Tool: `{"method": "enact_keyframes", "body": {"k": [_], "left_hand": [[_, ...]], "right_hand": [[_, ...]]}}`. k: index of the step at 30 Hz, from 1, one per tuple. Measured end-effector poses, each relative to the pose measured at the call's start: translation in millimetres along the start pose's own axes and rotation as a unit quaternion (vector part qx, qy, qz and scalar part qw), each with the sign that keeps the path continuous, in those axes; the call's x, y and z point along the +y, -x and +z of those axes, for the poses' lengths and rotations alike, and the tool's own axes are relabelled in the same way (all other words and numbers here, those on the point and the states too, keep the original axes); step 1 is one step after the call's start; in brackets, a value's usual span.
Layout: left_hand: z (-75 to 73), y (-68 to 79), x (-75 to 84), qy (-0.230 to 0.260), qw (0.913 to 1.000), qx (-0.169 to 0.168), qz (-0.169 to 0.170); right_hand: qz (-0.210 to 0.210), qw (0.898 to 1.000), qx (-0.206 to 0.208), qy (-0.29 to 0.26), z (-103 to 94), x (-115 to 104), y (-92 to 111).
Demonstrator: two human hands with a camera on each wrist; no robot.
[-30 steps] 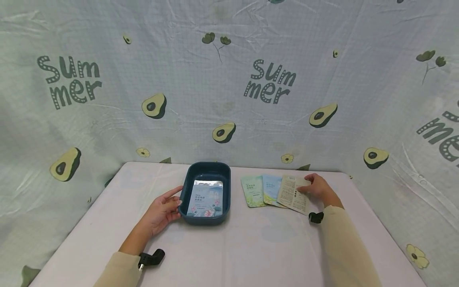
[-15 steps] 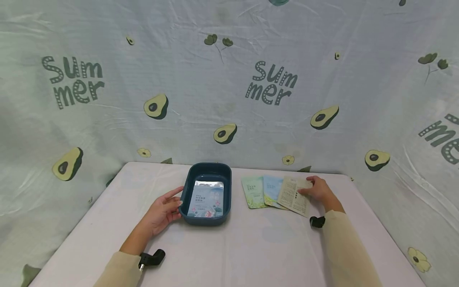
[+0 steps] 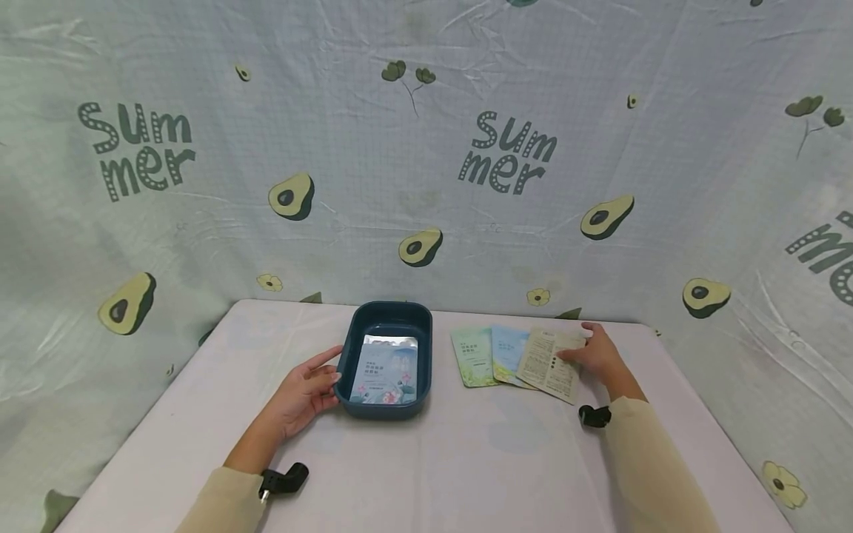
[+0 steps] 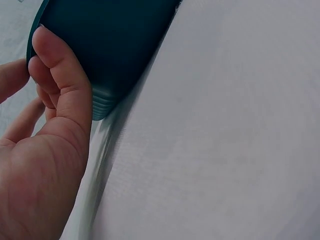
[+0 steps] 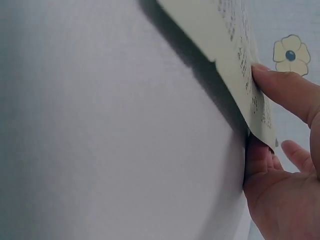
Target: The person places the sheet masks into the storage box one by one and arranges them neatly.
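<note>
A dark blue rectangular tub (image 3: 346,370) stands left of the middle with a blue, lotus-printed sachet (image 3: 386,374) inside. My left hand (image 3: 306,392) holds the tub's left side, thumb at the rim and fingers against the outer wall (image 4: 115,45). To the right, a cream sachet (image 3: 549,364) shows a side printed with small text. My right hand (image 3: 596,355) pinches its right edge, thumb (image 5: 287,87) on the printed face and fingers underneath. In the right wrist view, the near edge of the cream sachet (image 5: 230,80) is raised and casts a shadow.
A green sachet (image 3: 474,357) and a blue-and-yellow sachet (image 3: 509,354) lie fanned out left of the cream one, which overlaps the blue-and-yellow one. The white-covered table (image 3: 466,474) backs onto a hanging cloth (image 3: 360,259) printed with avocados.
My right hand has shifted slightly to the right and now has its thumb nearer the cream sachet's right edge. My left hand and the tub stay together in place.
</note>
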State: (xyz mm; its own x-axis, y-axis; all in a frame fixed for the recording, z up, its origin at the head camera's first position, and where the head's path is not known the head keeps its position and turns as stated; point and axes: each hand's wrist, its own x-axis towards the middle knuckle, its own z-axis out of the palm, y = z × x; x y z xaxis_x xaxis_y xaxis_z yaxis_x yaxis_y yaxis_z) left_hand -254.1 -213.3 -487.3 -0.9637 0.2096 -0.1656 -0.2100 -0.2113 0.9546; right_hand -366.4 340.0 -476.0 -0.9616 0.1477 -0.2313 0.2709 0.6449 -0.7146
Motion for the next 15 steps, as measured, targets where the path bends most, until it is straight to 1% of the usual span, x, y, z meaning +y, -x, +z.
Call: {"method": "enact_keyframes", "body": {"k": [8,15], "left_hand": [[0.5,0.5,0.4,0.002,1.0000,0.002,-0.001],[1.8,2.8,2.1,0.001,1.0000,-0.001,-0.001]], "right_hand": [[0.001,0.999,0.003,-0.033,3.1,-1.7,7.3],[-0.004,0.998,-0.003,-0.058,6.0,1.9,8.1]]}}
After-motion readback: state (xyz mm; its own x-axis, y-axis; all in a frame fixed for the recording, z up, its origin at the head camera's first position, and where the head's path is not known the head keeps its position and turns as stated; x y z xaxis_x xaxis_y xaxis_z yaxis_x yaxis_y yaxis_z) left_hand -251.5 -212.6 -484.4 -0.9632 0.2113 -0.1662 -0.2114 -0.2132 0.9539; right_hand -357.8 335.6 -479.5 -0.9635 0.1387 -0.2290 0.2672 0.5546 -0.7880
